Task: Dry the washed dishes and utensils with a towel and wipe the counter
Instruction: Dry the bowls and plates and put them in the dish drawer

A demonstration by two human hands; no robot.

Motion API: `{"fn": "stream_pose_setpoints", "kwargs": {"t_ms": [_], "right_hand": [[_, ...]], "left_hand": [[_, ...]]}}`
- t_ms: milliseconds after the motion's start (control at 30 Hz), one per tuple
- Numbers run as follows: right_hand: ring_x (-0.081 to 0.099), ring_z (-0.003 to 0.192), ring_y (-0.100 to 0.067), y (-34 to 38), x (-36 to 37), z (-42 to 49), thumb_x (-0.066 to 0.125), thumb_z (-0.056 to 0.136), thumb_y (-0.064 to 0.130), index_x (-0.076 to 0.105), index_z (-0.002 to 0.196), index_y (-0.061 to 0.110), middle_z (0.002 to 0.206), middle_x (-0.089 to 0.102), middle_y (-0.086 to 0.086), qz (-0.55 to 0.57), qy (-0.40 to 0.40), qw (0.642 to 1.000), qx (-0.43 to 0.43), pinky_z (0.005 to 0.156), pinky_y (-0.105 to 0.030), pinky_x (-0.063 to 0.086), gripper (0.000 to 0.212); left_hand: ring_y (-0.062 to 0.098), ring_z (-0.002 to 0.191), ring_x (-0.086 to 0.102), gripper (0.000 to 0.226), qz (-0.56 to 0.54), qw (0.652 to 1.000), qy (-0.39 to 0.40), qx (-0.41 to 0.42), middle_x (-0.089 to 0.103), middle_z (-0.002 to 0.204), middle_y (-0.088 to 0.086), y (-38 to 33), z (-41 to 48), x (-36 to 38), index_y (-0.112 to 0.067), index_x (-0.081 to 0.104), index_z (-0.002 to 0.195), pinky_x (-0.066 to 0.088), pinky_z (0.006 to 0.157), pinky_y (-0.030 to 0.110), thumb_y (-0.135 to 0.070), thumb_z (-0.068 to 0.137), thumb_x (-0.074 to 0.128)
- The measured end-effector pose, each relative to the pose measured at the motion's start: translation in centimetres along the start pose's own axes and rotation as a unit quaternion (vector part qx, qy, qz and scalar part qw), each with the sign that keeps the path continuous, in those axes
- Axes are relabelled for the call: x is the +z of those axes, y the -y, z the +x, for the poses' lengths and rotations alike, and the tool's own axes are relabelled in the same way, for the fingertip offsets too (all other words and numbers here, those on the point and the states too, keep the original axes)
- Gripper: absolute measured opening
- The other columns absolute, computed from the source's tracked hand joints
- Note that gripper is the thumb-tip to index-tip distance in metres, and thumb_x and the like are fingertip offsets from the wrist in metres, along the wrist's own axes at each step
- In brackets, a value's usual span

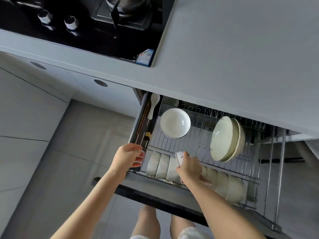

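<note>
Your right hand [189, 167] holds a small white dish [179, 157] with red marks. Its fingers are curled round the edge of the dish, just above the row of pale bowls [162, 164] that stand on edge at the front of the open drawer [151, 197]. Your left hand [128, 156] is at 9 o'clock from the right one, thumb and fingers curled on the front left corner of the drawer.

At 12 o'clock from the right hand a white bowl [175, 123] with a dark rim lies in the wire rack [198, 135]. At 2 o'clock some pale deep plates [226, 138] stand tilted. A white spoon [153, 106] and chopsticks [143, 116] lie in the narrow left compartment.

In the view, the grey counter [241, 57] is at 1 o'clock and the black hob [86, 23] at 11 o'clock.
</note>
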State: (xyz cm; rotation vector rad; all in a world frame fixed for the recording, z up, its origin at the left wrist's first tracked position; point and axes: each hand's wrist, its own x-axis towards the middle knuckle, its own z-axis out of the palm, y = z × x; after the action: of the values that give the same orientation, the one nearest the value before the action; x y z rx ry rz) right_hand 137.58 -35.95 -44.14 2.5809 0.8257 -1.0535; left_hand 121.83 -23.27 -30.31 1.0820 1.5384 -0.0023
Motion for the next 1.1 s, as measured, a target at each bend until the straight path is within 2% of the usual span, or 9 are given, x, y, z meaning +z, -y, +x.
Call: {"fn": "stream_pose_setpoints", "kwargs": {"t_ms": [200, 433, 633, 733, 800, 867, 933, 1033, 1100], "right_hand": [[0.059, 0.106, -0.028, -0.2, 1.7, 1.3, 0.064, 0.085, 0.033, 0.042, 0.131, 0.016, 0.116, 0.061, -0.013, 0.063, 0.027, 0.997, 0.034, 0.077, -0.035, 0.052, 0.054], [0.064, 0.094, -0.026, -0.6, 2.9, 0.9, 0.056, 0.088, 0.031, 0.038, 0.134, 0.013, 0.108, 0.065, -0.009, 0.054, 0.057, 0.996, 0.048, 0.051, -0.026, 0.039, 0.052], [0.064, 0.096, -0.03, -0.1, 4.5, 0.5, 0.045, 0.098, 0.025, 0.041, 0.129, 0.006, 0.117, 0.065, -0.015, 0.112, 0.085, 0.987, 0.076, 0.07, -0.035, 0.049, 0.037], [0.062, 0.101, -0.031, 0.1, 5.3, 0.2, 0.043, 0.098, 0.026, 0.031, 0.14, 0.007, 0.125, 0.06, -0.013, 0.139, 0.07, 0.985, 0.08, 0.078, -0.038, 0.052, 0.048], [0.064, 0.097, -0.029, 0.4, 5.1, 0.0, 0.044, 0.099, 0.025, 0.031, 0.139, 0.007, 0.119, 0.061, -0.013, 0.156, 0.08, 0.981, 0.08, 0.074, -0.035, 0.052, 0.046], [0.059, 0.111, -0.03, 0.6, 4.6, -0.1, 0.041, 0.1, 0.023, 0.027, 0.144, 0.008, 0.131, 0.056, -0.012, 0.149, 0.08, 0.982, 0.083, 0.08, -0.036, 0.05, 0.048], [0.057, 0.115, -0.029, 0.6, 4.0, -0.2, 0.046, 0.098, 0.02, 0.026, 0.145, 0.008, 0.137, 0.052, -0.011, 0.131, 0.085, 0.985, 0.074, 0.073, -0.031, 0.05, 0.053], [0.063, 0.086, -0.021, 0.6, 2.1, -1.0, 0.052, 0.095, 0.022, 0.038, 0.133, 0.011, 0.12, 0.064, -0.007, 0.099, 0.067, 0.993, 0.012, 0.051, -0.021, 0.043, 0.043], [0.064, 0.088, -0.021, 1.2, 0.0, -2.1, 0.051, 0.095, 0.023, 0.038, 0.132, 0.014, 0.116, 0.066, -0.005, 0.092, 0.053, 0.993, -0.044, 0.049, -0.022, 0.038, 0.041]], "left_hand": [[0.022, 0.081, 0.067, 0.019, -0.02, 0.999, -0.025, -0.021, 0.068, 0.089, 0.01, 0.8, 0.0, 0.1, -0.014, 0.062, 0.093, 0.057, 0.07, 0.029, -0.001, 0.094, 0.048], [0.021, 0.081, 0.068, 0.02, -0.04, 0.998, -0.031, -0.049, 0.068, 0.094, 0.011, 1.6, 0.8, 0.2, -0.016, 0.062, 0.094, 0.057, 0.064, 0.025, -0.001, 0.094, 0.049], [0.019, 0.079, 0.068, 0.019, -0.054, 0.996, -0.032, -0.06, 0.068, 0.093, 0.009, 2.3, 1.4, 0.4, -0.014, 0.063, 0.097, 0.058, 0.064, 0.024, -0.002, 0.094, 0.049], [0.019, 0.078, 0.068, 0.018, -0.068, 0.995, -0.031, -0.067, 0.068, 0.091, 0.008, 2.9, 1.6, 0.3, -0.012, 0.063, 0.1, 0.058, 0.062, 0.024, -0.002, 0.094, 0.049], [0.018, 0.079, 0.068, 0.019, -0.07, 0.995, -0.028, -0.07, 0.068, 0.091, 0.008, 3.2, 1.7, 0.1, -0.012, 0.063, 0.102, 0.058, 0.063, 0.025, -0.002, 0.094, 0.049], [0.018, 0.079, 0.068, 0.019, -0.074, 0.994, -0.026, -0.074, 0.068, 0.093, 0.01, 3.5, 1.7, -0.1, -0.011, 0.062, 0.103, 0.058, 0.063, 0.024, -0.001, 0.094, 0.049], [0.018, 0.078, 0.068, 0.02, -0.081, 0.993, -0.026, -0.077, 0.069, 0.095, 0.011, 3.6, 1.6, -0.4, -0.011, 0.063, 0.104, 0.058, 0.061, 0.024, 0.0, 0.094, 0.049], [0.018, 0.077, 0.068, 0.02, -0.094, 0.992, -0.025, -0.075, 0.069, 0.096, 0.012, 3.5, 1.2, -1.1, -0.01, 0.063, 0.105, 0.058, 0.062, 0.025, 0.0, 0.094, 0.049], [0.018, 0.076, 0.068, 0.02, -0.108, 0.991, -0.025, -0.071, 0.069, 0.095, 0.013, 3.3, 0.7, -1.9, -0.009, 0.063, 0.105, 0.059, 0.062, 0.025, 0.0, 0.094, 0.048]]}}
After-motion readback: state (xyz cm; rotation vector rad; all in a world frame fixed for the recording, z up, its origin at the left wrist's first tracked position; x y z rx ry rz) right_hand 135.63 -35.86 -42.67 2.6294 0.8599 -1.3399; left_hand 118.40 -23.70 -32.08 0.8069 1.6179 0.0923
